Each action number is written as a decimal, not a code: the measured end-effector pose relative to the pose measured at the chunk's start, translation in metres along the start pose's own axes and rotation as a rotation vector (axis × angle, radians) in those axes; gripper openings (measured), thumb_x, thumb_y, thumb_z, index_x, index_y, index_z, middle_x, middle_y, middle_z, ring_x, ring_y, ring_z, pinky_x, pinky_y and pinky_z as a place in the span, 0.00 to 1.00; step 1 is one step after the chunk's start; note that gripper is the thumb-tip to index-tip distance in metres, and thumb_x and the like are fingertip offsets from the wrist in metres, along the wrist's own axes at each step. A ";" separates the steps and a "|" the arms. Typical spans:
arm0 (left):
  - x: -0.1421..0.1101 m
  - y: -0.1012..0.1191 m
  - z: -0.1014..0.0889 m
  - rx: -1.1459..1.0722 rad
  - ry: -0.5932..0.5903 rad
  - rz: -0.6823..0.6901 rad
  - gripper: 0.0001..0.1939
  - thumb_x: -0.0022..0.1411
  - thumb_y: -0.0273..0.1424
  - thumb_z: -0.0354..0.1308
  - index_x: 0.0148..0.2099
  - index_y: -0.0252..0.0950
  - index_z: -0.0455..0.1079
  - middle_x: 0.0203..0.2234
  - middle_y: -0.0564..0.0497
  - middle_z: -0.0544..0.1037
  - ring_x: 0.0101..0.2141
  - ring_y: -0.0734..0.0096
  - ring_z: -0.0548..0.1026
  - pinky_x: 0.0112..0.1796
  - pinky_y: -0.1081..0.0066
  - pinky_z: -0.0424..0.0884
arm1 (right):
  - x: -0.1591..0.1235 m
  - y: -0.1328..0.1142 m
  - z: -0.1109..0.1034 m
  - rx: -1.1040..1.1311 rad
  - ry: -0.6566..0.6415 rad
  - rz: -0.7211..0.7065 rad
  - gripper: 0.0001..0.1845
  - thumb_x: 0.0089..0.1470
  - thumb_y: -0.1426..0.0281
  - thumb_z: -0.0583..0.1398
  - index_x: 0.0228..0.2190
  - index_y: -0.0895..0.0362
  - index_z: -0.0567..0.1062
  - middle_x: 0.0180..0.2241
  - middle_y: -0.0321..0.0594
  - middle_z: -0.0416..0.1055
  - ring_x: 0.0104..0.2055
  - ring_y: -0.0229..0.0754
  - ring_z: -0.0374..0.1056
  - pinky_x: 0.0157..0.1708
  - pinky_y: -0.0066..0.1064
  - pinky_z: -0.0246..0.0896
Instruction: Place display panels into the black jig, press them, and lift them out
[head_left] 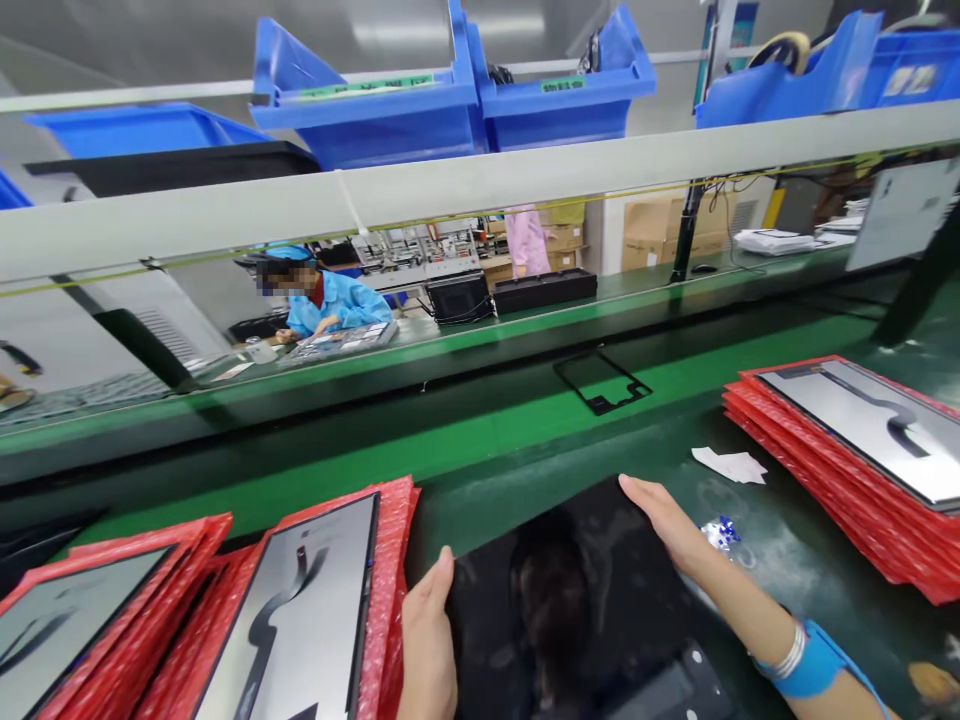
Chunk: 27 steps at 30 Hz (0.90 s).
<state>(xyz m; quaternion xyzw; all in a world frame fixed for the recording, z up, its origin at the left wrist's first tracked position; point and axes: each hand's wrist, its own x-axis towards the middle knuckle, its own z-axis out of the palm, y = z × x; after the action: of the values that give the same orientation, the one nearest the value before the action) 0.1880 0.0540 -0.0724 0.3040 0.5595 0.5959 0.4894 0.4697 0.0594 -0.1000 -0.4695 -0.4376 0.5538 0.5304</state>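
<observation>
A glossy black panel (570,600) lies on the green work surface in front of me, showing a dim reflection. My left hand (427,640) grips its left edge, thumb on top. My right hand (667,525) rests along its upper right edge with fingers stretched over the corner. A silver bracelet and a blue cuff sit on my right wrist.
Stacks of red bubble-wrap sleeves topped with grey panels lie at left (300,610) and right (862,430). A thin black frame (600,380) sits on the conveyor belt (487,430). Paper scraps (731,465) lie nearby. Blue bins (450,100) stand overhead. Another person (330,300) works opposite.
</observation>
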 end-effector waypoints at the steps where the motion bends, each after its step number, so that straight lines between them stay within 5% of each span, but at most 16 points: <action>1: 0.001 0.004 -0.001 -0.029 0.064 -0.001 0.15 0.38 0.41 0.72 0.26 0.37 0.77 0.28 0.48 0.83 0.43 0.49 0.81 0.51 0.55 0.74 | -0.001 -0.004 -0.003 -0.016 -0.041 0.008 0.34 0.45 0.36 0.64 0.30 0.56 0.76 0.28 0.38 0.74 0.31 0.43 0.70 0.31 0.31 0.64; 6: 0.007 0.023 -0.003 -0.141 0.275 -0.020 0.09 0.49 0.35 0.64 0.30 0.34 0.77 0.24 0.51 0.82 0.29 0.61 0.80 0.49 0.57 0.75 | -0.006 -0.015 -0.006 -0.067 -0.314 0.119 0.33 0.41 0.40 0.68 0.27 0.59 0.73 0.26 0.46 0.76 0.24 0.42 0.71 0.21 0.28 0.58; 10: 0.011 0.025 0.002 -0.202 0.302 -0.038 0.06 0.54 0.32 0.62 0.31 0.34 0.76 0.23 0.53 0.81 0.26 0.65 0.79 0.46 0.59 0.77 | -0.003 -0.009 0.001 -0.032 -0.298 0.134 0.35 0.43 0.38 0.65 0.27 0.59 0.71 0.26 0.51 0.77 0.22 0.43 0.72 0.20 0.27 0.59; 15: 0.004 0.013 0.008 -0.217 0.048 -0.078 0.18 0.49 0.41 0.69 0.37 0.34 0.77 0.32 0.48 0.83 0.38 0.60 0.82 0.40 0.67 0.78 | 0.000 -0.004 -0.007 0.017 -0.150 0.111 0.34 0.41 0.38 0.66 0.28 0.58 0.71 0.24 0.52 0.76 0.22 0.45 0.72 0.20 0.28 0.61; 18: -0.007 0.007 0.012 -0.096 -0.217 -0.070 0.24 0.39 0.43 0.75 0.35 0.32 0.77 0.31 0.45 0.83 0.33 0.59 0.82 0.28 0.72 0.75 | 0.001 -0.007 -0.019 0.032 -0.060 0.095 0.34 0.40 0.39 0.67 0.29 0.58 0.73 0.28 0.53 0.78 0.24 0.45 0.73 0.22 0.30 0.63; 21: -0.017 0.003 0.017 -0.023 -0.401 -0.085 0.25 0.40 0.41 0.76 0.36 0.30 0.75 0.30 0.44 0.81 0.27 0.60 0.82 0.22 0.73 0.71 | 0.000 -0.008 -0.026 0.019 -0.003 0.101 0.34 0.40 0.40 0.68 0.28 0.59 0.75 0.29 0.55 0.78 0.26 0.46 0.73 0.23 0.31 0.64; 27: -0.023 -0.002 0.016 -0.145 -0.335 -0.110 0.24 0.42 0.41 0.75 0.32 0.30 0.70 0.23 0.48 0.76 0.24 0.60 0.81 0.22 0.74 0.70 | 0.007 -0.014 -0.021 -0.010 0.087 0.092 0.33 0.32 0.45 0.74 0.29 0.59 0.76 0.25 0.47 0.75 0.24 0.45 0.71 0.21 0.31 0.63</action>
<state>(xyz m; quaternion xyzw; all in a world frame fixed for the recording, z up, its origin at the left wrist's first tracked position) 0.2111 0.0384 -0.0667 0.3320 0.4416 0.5479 0.6281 0.4931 0.0667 -0.0909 -0.5155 -0.3949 0.5544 0.5205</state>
